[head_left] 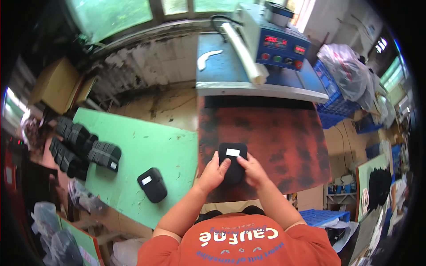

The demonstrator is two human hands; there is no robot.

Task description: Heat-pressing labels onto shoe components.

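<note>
Between my two hands is a black rounded case (232,170) with a small white label near its far end. My left hand (214,172) grips its left side, thumb lying on top. On the opposite side my right hand (254,170) holds it, with the thumb beside the label. The case is over the near part of a dark, red-stained tabletop (266,133). To the left, a similar black case (152,185) with a white label lies on a green table (128,142). The fingers under the held case are hidden.
Several bundled stacks of black cases (104,155) lie at the green table's far left. Beyond the red top stands a blue control box (282,46) with a lit display, beside a pale tube (244,53). Blue crates (333,97) with plastic bags stand right; a cardboard box (55,84) is left.
</note>
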